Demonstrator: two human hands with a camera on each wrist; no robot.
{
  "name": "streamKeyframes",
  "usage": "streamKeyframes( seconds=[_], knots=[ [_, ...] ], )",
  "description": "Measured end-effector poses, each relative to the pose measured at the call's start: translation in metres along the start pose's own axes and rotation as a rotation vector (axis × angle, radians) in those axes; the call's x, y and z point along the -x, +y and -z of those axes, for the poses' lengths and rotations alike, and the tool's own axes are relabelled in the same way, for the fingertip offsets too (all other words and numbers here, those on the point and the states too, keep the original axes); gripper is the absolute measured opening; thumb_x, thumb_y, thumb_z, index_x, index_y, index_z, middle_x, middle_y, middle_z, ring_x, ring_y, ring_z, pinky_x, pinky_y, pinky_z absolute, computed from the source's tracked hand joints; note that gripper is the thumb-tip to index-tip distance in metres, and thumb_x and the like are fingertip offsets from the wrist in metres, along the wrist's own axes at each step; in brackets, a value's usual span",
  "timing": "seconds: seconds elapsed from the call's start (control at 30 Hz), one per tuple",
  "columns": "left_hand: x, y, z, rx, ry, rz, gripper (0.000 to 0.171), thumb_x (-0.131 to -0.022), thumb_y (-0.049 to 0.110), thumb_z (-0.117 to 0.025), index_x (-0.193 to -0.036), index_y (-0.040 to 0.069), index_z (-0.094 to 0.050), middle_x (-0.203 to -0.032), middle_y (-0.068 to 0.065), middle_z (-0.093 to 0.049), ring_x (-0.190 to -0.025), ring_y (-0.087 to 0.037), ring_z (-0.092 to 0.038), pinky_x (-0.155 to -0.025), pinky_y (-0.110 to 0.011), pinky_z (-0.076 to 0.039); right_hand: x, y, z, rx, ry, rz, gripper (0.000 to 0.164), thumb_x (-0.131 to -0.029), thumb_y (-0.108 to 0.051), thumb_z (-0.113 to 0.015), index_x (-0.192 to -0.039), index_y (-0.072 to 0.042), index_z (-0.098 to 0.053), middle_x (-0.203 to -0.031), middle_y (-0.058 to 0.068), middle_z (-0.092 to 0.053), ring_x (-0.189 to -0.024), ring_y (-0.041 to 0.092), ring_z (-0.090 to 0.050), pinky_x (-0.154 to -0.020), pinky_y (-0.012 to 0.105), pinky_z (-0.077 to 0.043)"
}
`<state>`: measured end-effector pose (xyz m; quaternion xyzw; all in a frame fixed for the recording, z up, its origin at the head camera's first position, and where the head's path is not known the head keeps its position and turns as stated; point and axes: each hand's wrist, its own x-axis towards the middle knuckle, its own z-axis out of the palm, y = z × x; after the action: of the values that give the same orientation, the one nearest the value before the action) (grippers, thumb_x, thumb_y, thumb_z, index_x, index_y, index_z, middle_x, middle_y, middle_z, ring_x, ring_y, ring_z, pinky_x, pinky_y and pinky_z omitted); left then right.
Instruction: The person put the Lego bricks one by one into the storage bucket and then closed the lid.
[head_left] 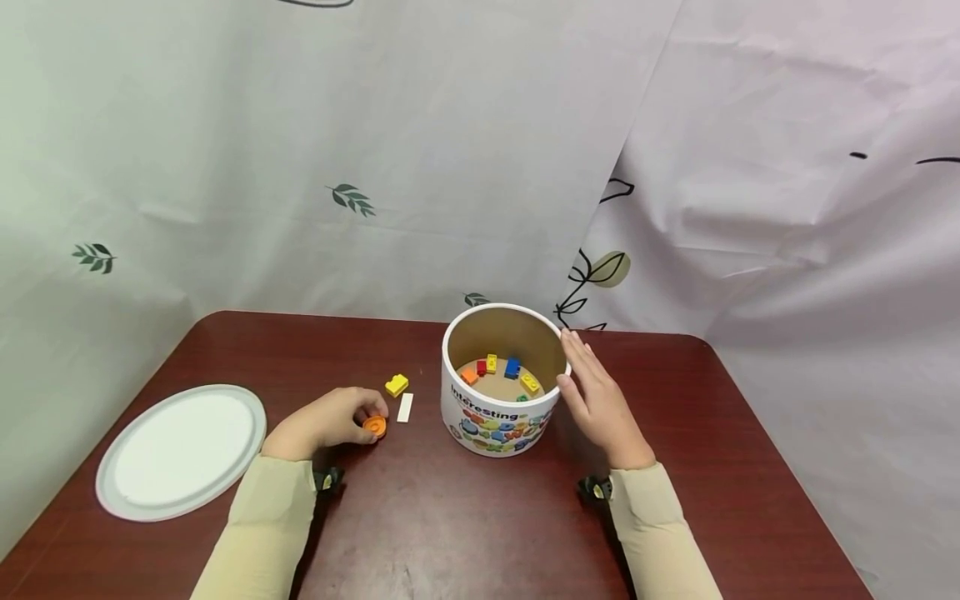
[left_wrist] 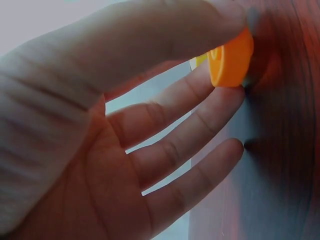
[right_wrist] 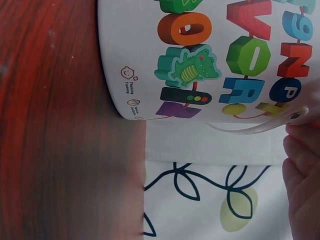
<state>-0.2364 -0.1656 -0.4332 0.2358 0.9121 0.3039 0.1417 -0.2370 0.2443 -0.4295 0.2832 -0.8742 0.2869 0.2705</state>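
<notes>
My left hand (head_left: 341,418) pinches a small round orange toy piece (head_left: 375,427) between thumb and fingers, low over the table; in the left wrist view the orange piece (left_wrist: 232,59) sits at the fingertips, its underside close to the wood. Just beyond it lie a yellow toy brick (head_left: 397,385) and a flat white strip (head_left: 405,408). My right hand (head_left: 600,408), fingers straight, rests against the right side of a round white bucket (head_left: 457,408) at its rim. Inside the bucket are several bricks, among them a blue brick (head_left: 512,367) and a yellow brick (head_left: 529,383).
A round white lid (head_left: 180,450) lies at the left on the dark red table (head_left: 420,533). A pale patterned curtain (head_left: 420,150) hangs behind the table's far edge. The bucket's handle (right_wrist: 245,130) hangs along its side in the right wrist view.
</notes>
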Motion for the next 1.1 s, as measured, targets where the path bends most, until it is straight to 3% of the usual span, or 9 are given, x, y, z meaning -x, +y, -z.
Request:
streamKeyframes(
  seconds=[0.23, 0.43, 0.67, 0.93, 1.1],
  knots=[
    [-0.004, 0.001, 0.000, 0.019, 0.021, -0.074, 0.021, -0.083, 0.006, -0.080, -0.100, 0.008, -0.068, -0.090, 0.003, -0.066, -0.084, -0.015, -0.063, -0.078, -0.034, -0.056, 0.000, -0.001, 0.001, -0.002, -0.003, 0.005, 0.060, -0.098, -0.012, -0.063, -0.153, 0.000, -0.041, -0.158, 0.015, -0.041, -0.146, 0.035, -0.036, -0.123, 0.027, -0.015],
    [-0.007, 0.003, 0.001, 0.041, 0.077, -0.140, 0.024, -0.085, 0.007, -0.081, -0.105, 0.006, -0.067, -0.094, 0.001, -0.066, -0.085, -0.014, -0.063, -0.079, -0.033, -0.057, 0.000, 0.000, 0.001, -0.005, -0.002, 0.007, 0.056, -0.105, -0.027, -0.054, -0.153, 0.000, -0.041, -0.157, 0.016, -0.041, -0.146, 0.036, -0.036, -0.123, 0.027, -0.015],
    [-0.007, 0.010, 0.000, 0.048, 0.186, -0.176, 0.027, -0.085, 0.006, -0.081, -0.107, 0.008, -0.067, -0.100, -0.003, -0.064, -0.091, -0.019, -0.065, -0.080, -0.035, -0.058, 0.000, 0.000, 0.001, 0.004, -0.005, -0.002, 0.061, -0.097, -0.010, -0.063, -0.153, -0.001, -0.041, -0.158, 0.014, -0.040, -0.150, 0.026, -0.032, -0.123, 0.033, -0.018],
    [-0.009, 0.021, 0.000, 0.107, 0.311, -0.211, 0.028, -0.085, 0.006, -0.081, -0.110, 0.008, -0.068, -0.102, -0.002, -0.065, -0.092, -0.019, -0.067, -0.082, -0.036, -0.058, 0.000, 0.000, 0.000, 0.001, -0.007, -0.008, 0.062, -0.096, -0.010, -0.063, -0.154, -0.001, -0.040, -0.159, 0.014, -0.040, -0.149, 0.031, -0.033, -0.123, 0.030, -0.016],
    [-0.009, 0.036, 0.001, 0.113, 0.391, -0.223, 0.033, -0.084, 0.008, -0.083, -0.114, 0.009, -0.069, -0.104, -0.001, -0.064, -0.096, -0.019, -0.068, -0.086, -0.038, -0.058, 0.000, 0.000, 0.001, -0.002, -0.009, -0.004, 0.060, -0.098, -0.012, -0.062, -0.153, -0.001, -0.040, -0.158, 0.015, -0.040, -0.148, 0.033, -0.034, -0.123, 0.029, -0.016]
  ],
)
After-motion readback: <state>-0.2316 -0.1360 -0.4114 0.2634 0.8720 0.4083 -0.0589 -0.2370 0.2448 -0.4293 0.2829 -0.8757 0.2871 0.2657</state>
